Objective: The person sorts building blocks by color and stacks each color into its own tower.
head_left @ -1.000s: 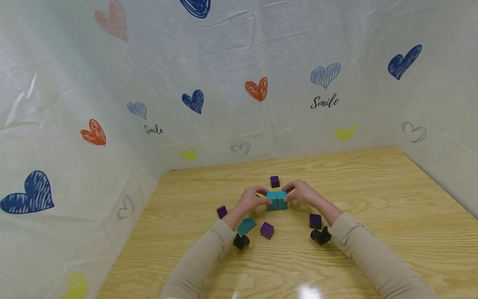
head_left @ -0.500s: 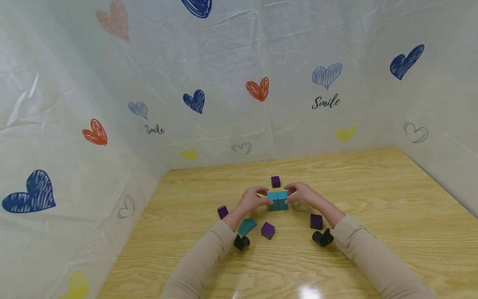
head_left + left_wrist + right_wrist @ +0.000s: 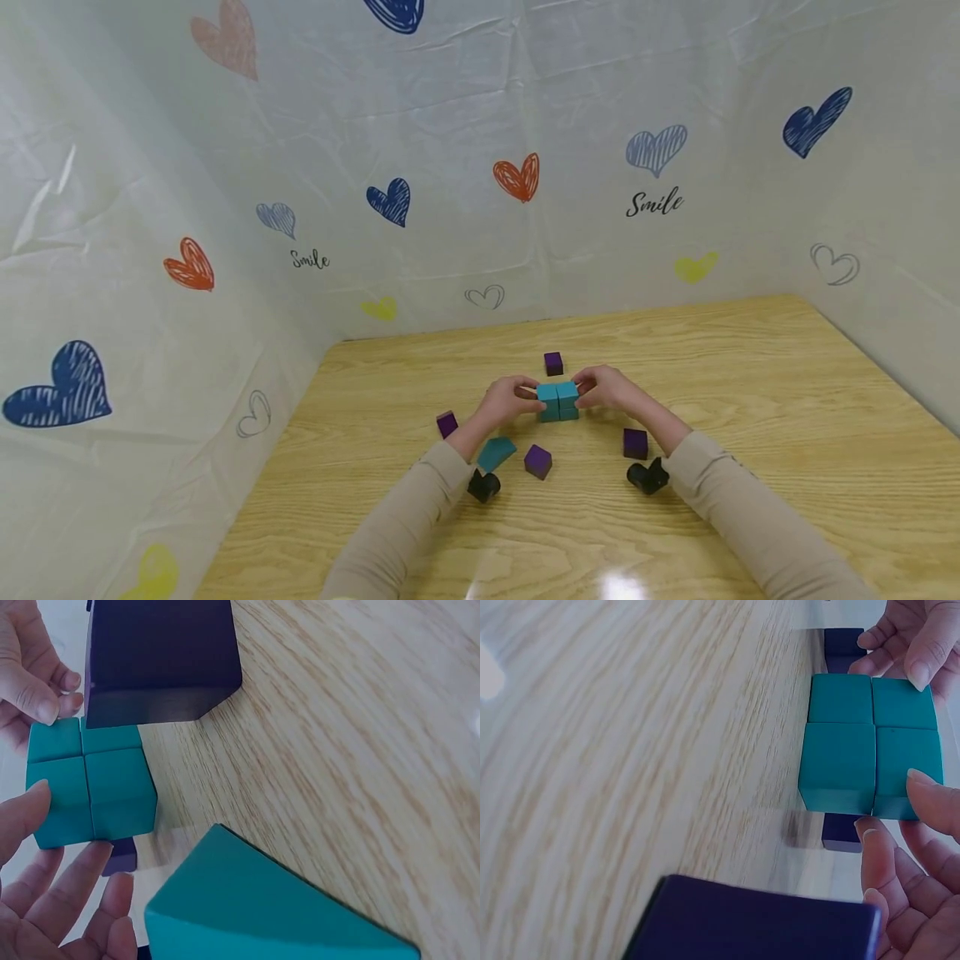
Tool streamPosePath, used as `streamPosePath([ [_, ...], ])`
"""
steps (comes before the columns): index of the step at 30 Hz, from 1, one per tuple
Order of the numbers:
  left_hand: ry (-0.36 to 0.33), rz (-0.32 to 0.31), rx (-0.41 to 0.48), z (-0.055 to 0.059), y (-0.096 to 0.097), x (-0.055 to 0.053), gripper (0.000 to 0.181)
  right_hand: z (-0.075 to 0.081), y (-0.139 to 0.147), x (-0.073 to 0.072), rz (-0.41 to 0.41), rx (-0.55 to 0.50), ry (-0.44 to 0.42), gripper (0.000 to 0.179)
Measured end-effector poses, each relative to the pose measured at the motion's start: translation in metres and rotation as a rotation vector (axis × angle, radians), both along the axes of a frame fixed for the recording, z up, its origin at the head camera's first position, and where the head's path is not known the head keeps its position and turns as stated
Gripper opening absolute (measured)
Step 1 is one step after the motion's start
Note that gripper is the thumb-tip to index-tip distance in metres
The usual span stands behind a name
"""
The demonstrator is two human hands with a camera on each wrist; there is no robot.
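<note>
Here the left hand (image 3: 506, 402) and right hand (image 3: 606, 389) each pinch an upper block (image 3: 548, 393) of the two-by-two teal stack (image 3: 558, 407) on the desk (image 3: 720, 358), a purple cube (image 3: 553, 364) just behind it.

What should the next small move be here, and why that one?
I'd probably ease the left hand and right hand gently outward, releasing together: the two upper teal blocks sit on the two lower teal blocks with their seams lining up closely, and each hand pinches one end of the upper pair, so an uneven release might knock a block askew.
</note>
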State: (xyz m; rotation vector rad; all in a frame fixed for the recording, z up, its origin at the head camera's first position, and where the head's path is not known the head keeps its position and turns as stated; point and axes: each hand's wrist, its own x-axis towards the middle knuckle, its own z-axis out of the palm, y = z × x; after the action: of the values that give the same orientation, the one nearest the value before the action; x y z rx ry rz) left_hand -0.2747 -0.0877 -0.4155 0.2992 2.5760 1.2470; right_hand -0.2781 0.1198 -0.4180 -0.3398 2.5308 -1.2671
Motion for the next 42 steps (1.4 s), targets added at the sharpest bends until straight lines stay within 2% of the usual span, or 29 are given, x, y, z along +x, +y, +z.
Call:
streamPosePath([
  [16,0.003,-0.018,0.01,-0.0028,-0.0029,-0.0045,0.041,0.0026,-0.0021,0.0,-0.004,0.004,-0.008,0.04],
  [42,-0.021,-0.009,0.017,-0.006,-0.0019,-0.0033,0.04,-0.0008,-0.0012,0.0013,-0.006,-0.028,-0.02,0.04],
])
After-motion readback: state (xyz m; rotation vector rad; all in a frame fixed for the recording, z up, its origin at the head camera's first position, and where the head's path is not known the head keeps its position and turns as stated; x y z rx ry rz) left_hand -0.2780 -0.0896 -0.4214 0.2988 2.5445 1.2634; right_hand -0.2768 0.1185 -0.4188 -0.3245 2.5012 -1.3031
